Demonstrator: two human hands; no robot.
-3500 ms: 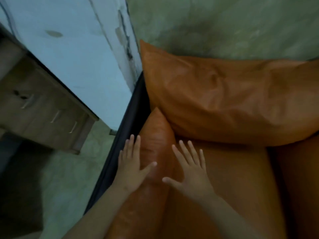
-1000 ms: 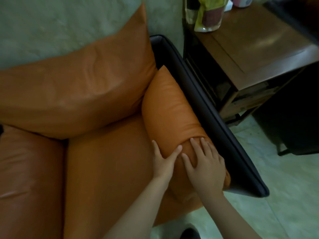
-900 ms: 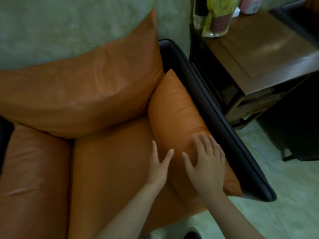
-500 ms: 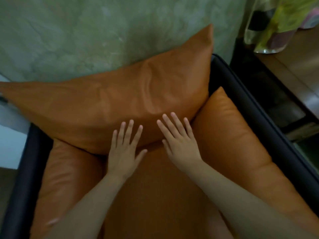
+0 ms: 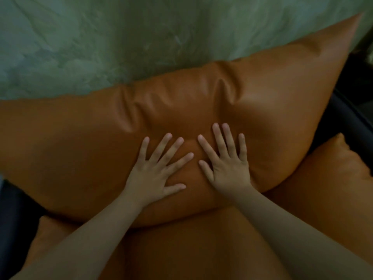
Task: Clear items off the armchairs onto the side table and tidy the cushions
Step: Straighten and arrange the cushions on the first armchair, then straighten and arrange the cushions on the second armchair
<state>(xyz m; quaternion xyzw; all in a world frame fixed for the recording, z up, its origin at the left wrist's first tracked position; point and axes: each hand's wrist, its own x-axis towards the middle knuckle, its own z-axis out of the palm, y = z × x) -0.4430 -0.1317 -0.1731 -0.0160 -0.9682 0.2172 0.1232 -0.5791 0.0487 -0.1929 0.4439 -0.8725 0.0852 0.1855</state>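
Observation:
A big orange leather back cushion point(image 5: 272, 110) leans against the wall across the armchair. My left hand point(image 5: 155, 172) and my right hand point(image 5: 226, 162) press flat on its lower middle, fingers spread and straight, side by side, and the leather dents around them. An orange side cushion point(image 5: 327, 190) lies along the chair's right arm, another orange side cushion point(image 5: 50, 235) along the left. The orange seat cushion point(image 5: 191, 245) shows between my forearms. No loose items lie on the chair.
A pale green mottled wall point(image 5: 121, 41) rises behind the cushion. The armchair's black frame point(image 5: 347, 120) shows at the right edge and again at the lower left. The side table is out of view.
Both hands left the right side cushion, crossed to the back cushion and now press further up into its middle. My view has come closer; the side table dropped out of sight.

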